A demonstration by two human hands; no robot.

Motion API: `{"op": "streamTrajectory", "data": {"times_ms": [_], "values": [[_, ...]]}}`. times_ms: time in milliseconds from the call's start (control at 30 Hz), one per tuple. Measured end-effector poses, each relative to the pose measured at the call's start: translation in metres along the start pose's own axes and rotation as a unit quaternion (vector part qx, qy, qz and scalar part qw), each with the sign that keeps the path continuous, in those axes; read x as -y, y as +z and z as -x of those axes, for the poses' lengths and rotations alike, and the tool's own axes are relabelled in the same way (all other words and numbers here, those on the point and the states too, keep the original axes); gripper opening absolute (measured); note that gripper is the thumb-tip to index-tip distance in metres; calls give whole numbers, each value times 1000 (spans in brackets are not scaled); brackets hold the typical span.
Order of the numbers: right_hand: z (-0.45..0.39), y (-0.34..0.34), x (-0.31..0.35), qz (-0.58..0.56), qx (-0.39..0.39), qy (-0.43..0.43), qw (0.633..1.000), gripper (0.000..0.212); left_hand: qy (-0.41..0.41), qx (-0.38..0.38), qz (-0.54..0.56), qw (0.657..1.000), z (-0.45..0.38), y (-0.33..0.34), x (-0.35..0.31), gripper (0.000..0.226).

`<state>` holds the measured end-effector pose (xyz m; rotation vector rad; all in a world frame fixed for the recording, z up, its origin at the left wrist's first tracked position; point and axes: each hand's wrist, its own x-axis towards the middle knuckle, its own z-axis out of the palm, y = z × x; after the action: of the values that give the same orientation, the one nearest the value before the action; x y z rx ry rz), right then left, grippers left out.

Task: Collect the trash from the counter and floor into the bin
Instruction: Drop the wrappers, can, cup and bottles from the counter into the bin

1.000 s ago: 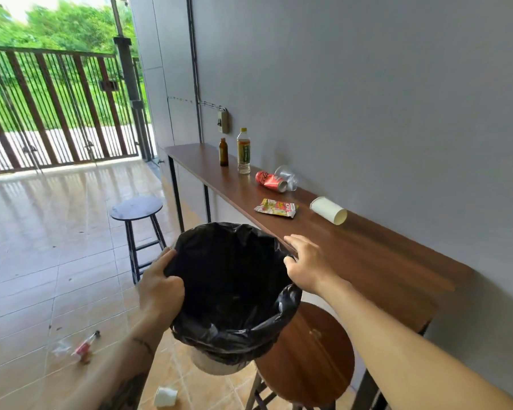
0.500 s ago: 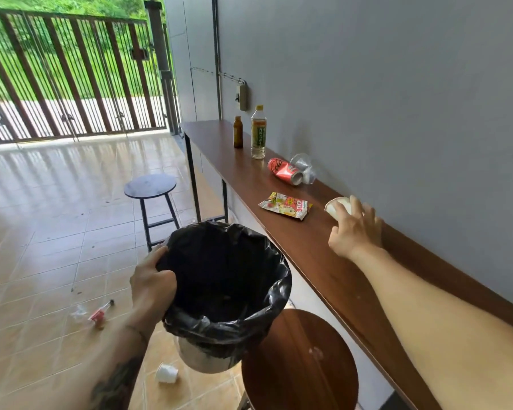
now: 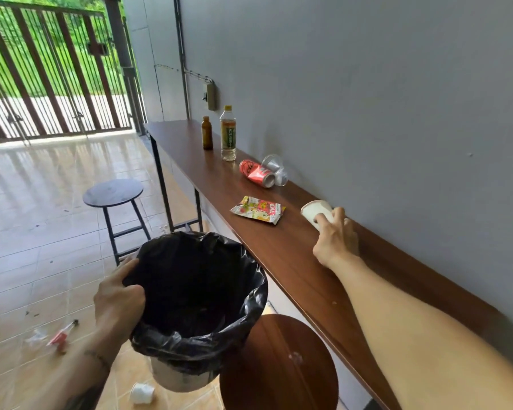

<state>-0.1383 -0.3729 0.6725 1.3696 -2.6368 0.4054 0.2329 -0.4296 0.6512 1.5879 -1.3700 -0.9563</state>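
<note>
Paper cup point(image 3: 316, 211) lies tipped on the wooden counter point(image 3: 279, 253) against the grey wall, long axis along the counter, mouth pointing away from the right hand point(image 3: 335, 241), whose fingers curl closed around its body. Left hand point(image 3: 117, 300) grips the rim of the black-lined bin point(image 3: 202, 291), held just beside the counter edge, left of and below the cup.

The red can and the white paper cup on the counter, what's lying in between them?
In the head view, a snack wrapper lies flat on the counter between the red can and the white paper cup.
</note>
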Motion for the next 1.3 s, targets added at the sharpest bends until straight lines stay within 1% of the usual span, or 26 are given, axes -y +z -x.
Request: {"op": "streamTrajectory", "data": {"times_ms": [100,200,300,367,433,533,633,733,800,867,933,1033,1100,1167,1233,1300], "values": [[-1,1,-8,3,-10,2,1000,41,-2,1,-4,1000,4,6,-5,78],[-2,2,-13,-26,-25,3,999,33,-11,-7,-5,1000,6,8,-8,76],[0,2,-15,-59,-62,-5,996,24,-15,9,1,1000,8,11,-8,78],[1,3,-12,-73,-85,-8,994,21,-14,12,4,1000,9,11,-9,78],[1,4,-6,-64,-69,8,996,23,-14,7,10,1000,10,10,-10,78],[0,6,-5,-72,-20,71,995,16,-16,-4,14,1000,11,8,-10,77],[0,5,-14,-79,-36,74,994,16,-13,-13,21,1000,13,5,-10,76],[-2,-4,-10,-129,-71,19,989,13,-12,-25,28,999,15,3,-10,75],[1,-13,14,-187,-82,-51,978,13,-12,-30,30,999,17,0,-10,74],[11,-24,49,-227,-73,-122,963,17,-14,-30,36,999,15,-3,-8,74],[31,-30,86,-223,-34,-191,955,20,-18,-25,42,999,10,-5,-4,76],[73,-16,133,-238,57,-277,929,21,-23,-12,46,999,-2,-8,0,78],[93,2,155,-213,105,-300,924,26,-28,-5,49,998,-13,-11,4,77],[98,18,168,-165,142,-304,927,41,-35,0,46,998,-24,-13,8,76],[88,27,173,-136,141,-299,934,55,-33,11,50,998,-36,-14,14,78],[70,30,174,-120,117,-280,945,59,-33,27,47,998,-49,-16,21,79]]}}
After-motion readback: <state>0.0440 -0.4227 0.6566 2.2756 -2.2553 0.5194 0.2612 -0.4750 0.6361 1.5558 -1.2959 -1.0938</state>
